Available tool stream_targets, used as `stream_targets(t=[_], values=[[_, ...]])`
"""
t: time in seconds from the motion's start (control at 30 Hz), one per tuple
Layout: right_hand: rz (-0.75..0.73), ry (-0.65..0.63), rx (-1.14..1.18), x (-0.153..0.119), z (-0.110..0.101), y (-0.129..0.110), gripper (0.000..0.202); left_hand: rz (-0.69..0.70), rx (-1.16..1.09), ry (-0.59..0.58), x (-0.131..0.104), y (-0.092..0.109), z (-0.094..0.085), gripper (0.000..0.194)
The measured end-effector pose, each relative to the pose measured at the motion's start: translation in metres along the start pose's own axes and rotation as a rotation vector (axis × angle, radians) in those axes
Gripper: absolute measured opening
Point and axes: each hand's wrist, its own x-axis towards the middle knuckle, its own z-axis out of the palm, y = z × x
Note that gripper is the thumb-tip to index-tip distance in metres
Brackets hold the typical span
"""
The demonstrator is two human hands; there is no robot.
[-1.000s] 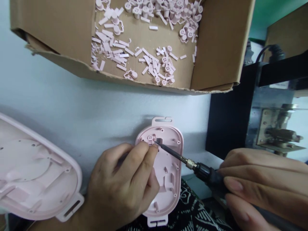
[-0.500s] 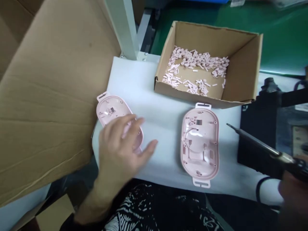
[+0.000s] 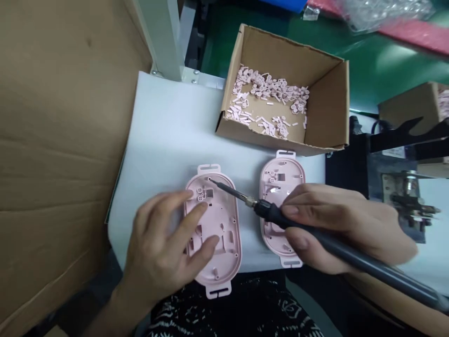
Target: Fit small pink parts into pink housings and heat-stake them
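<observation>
Two pink plastic shells lie side by side, hollow side up, along the near edge of a white mat [image 3: 164,121]. The left hand [image 3: 164,243] rests on the left shell [image 3: 219,220], fingers spread and pressing its inner face, with the fingertips [image 3: 201,207] close to two small round pegs near its far end. The right hand [image 3: 336,224] is clenched around the dark handle of a soldering iron [image 3: 277,214], held like a pen; its thin metal tip points at a hole on the far rim of the left shell, touching it or just above, which cannot be told. That hand lies over the right shell [image 3: 280,180] and hides most of it. At the far edge of the mat, just beyond the shells, stands an open cardboard box [image 3: 326,93] with many small pink plastic pieces [image 3: 268,100] on its floor. A large cardboard sheet [image 3: 59,140] borders the mat's left edge.
</observation>
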Motion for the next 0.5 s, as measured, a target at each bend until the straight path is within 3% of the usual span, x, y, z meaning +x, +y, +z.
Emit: stream_targets(t=[0.07, 0.17, 0.33, 0.43, 0.5], values=[[-0.087, 0.039, 0.046, 0.005, 0.01, 0.0, 0.018, -0.003, 0.057, -0.032, 0.002, -0.015, 0.002, 0.04], [0.006, -0.044, 0.002, 0.005, 0.008, -0.004, 0.022, 0.05, 0.026, -0.06, 0.003, -0.027, 0.006, 0.044], [0.075, -0.104, -0.04, 0.01, -0.003, -0.01, 0.018, 0.044, -0.012, -0.081, 0.001, -0.03, 0.01, 0.046], [0.087, -0.165, -0.074, 0.016, -0.001, -0.013, 0.016, 0.015, -0.023, -0.106, 0.001, -0.029, 0.011, 0.046], [0.134, -0.137, -0.095, 0.019, 0.001, -0.014, 0.015, 0.002, -0.029, -0.115, 0.001, -0.029, 0.011, 0.044]])
